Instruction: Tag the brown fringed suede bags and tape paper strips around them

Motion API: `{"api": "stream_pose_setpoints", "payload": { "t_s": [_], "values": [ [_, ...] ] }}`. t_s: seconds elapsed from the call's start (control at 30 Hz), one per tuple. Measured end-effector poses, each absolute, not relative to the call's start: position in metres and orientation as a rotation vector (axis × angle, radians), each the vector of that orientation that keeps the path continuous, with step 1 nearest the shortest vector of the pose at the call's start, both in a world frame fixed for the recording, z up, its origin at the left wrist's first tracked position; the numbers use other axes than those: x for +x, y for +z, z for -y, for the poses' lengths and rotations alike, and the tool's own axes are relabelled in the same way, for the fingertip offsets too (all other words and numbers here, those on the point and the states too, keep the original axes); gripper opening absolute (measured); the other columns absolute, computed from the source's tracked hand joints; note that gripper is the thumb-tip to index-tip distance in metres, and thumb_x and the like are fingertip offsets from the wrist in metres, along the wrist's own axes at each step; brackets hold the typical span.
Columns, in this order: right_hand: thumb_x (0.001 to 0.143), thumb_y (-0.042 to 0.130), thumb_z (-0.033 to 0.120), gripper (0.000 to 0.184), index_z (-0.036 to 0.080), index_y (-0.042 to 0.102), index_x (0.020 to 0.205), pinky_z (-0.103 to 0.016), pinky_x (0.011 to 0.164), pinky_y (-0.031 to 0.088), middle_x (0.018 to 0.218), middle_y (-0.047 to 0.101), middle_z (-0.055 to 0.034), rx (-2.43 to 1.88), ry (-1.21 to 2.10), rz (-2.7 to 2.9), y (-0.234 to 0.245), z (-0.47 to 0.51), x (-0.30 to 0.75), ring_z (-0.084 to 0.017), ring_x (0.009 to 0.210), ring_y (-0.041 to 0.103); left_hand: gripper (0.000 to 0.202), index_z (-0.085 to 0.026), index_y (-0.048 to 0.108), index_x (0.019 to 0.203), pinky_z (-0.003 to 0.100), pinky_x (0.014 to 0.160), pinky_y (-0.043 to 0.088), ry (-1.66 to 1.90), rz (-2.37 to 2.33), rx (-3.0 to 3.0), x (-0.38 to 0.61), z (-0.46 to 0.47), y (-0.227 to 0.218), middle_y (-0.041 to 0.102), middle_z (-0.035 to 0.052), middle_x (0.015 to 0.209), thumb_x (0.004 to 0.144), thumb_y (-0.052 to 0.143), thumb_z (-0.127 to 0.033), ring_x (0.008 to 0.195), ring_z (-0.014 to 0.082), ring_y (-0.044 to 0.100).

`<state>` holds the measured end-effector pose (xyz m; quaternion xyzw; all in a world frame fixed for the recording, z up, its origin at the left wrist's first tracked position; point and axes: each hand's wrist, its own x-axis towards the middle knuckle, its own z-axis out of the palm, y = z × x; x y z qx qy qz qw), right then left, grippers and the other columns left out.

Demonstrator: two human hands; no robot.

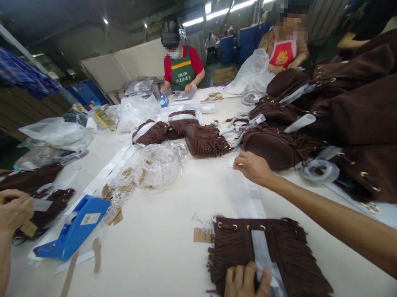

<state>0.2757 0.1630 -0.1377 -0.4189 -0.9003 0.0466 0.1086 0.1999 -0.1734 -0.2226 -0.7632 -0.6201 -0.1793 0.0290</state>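
Note:
A dark brown fringed bag (279, 250) with metal eyelets lies flat on the table in front of me. Over its middle runs a translucent plastic strip (261, 245). My left hand (247, 286) rests on the bag with curled fingers and thumb closed on that strip. Farther forward, my right hand (252, 167) pinches the far end of a translucent sheet (244, 191) lying on the white table. A brown card tag (203, 235) with a string sticks out beside the bag's top left corner.
Brown bags pile up at right (370, 108), and smaller fringed bags (205, 140) lie ahead. Clear plastic (161, 164), card tags (126, 187) and a blue tape dispenser (77, 226) are at left. A co-worker's hands (12, 209) work there; two people stand across the table.

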Motion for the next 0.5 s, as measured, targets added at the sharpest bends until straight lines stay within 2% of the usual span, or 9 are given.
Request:
{"api": "stream_pose_setpoints", "payload": {
  "t_s": [0.1,0.2,0.37,0.5],
  "values": [
    [0.094,0.054,0.03,0.018,0.019,0.069,0.092,-0.027,0.068,0.034,0.097,0.07,-0.0064,-1.371,0.182,2.594,-0.135,-0.164,0.286,-0.021,0.092,0.061,0.059,-0.046,0.054,0.133,0.047,0.067,0.049,-0.519,1.889,-2.364,0.198,0.176,-0.213,0.062,0.0059,0.111,0.076,0.058,-0.03,0.095,0.0312,0.061],
    [0.093,0.054,0.03,0.018,0.019,0.069,0.096,-0.027,0.066,0.033,0.092,0.072,-0.0065,-1.456,0.187,2.574,-0.132,-0.163,0.295,-0.02,0.084,0.064,0.063,-0.048,0.051,0.134,0.048,0.068,0.049,-0.51,1.833,-2.388,0.196,0.178,-0.206,0.063,0.0054,0.112,0.075,0.057,-0.026,0.096,0.0315,0.06],
    [0.092,0.055,0.026,0.018,0.018,0.069,0.1,-0.027,0.067,0.035,0.086,0.074,-0.0099,-1.412,0.135,2.607,-0.12,-0.15,0.299,-0.022,0.081,0.067,0.055,-0.05,0.055,0.13,0.047,0.064,0.048,-0.567,1.708,-2.377,0.194,0.175,-0.209,0.063,0.0052,0.111,0.079,0.057,-0.029,0.09,0.0306,0.059],
    [0.092,0.053,0.02,0.018,0.019,0.068,0.102,-0.027,0.068,0.036,0.083,0.074,-0.0097,-1.322,0.119,2.635,-0.114,-0.139,0.297,-0.022,0.08,0.067,0.047,-0.041,0.059,0.129,0.045,0.066,0.047,-0.672,1.714,-2.32,0.195,0.173,-0.222,0.064,0.0077,0.109,0.083,0.06,-0.038,0.086,0.029,0.059]
  ]
}}
